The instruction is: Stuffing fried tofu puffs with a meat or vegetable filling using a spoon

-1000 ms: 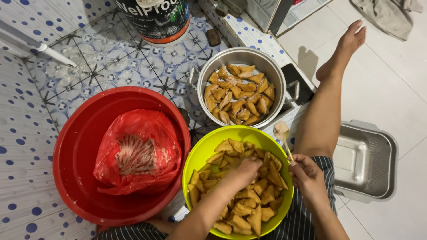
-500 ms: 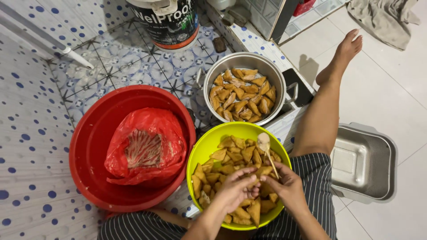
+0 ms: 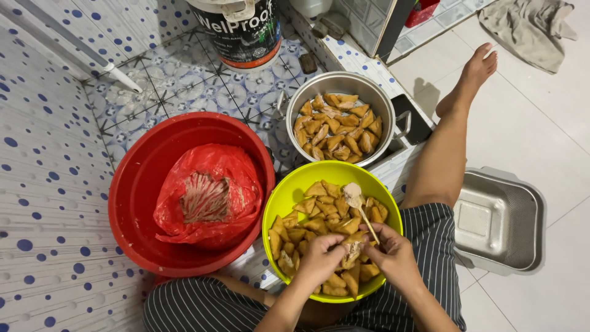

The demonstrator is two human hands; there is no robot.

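Over the yellow-green plastic bowl (image 3: 279,200) of golden fried tofu triangles (image 3: 319,206), the left hand (image 3: 319,257) gripped one split tofu piece (image 3: 351,251) while the right hand (image 3: 393,253) pinched a small paste-loaded spoon (image 3: 356,200), so probably best to keep that pocket steady and pack the filling gently.

Tiled floor (image 3: 184,80), white with blue dots and patterned squares, upper left and left of frame; plain pale tile (image 3: 553,123) at right. Directly on it: red basin (image 3: 138,190) at centre left, yellow-green bowl (image 3: 295,184) at lower centre, metal pot (image 3: 295,104) above that on a tiled step, black-and-white bucket (image 3: 236,37) at top, square metal tray (image 3: 498,221) at right, grey cloth (image 3: 525,27) in upper right corner.
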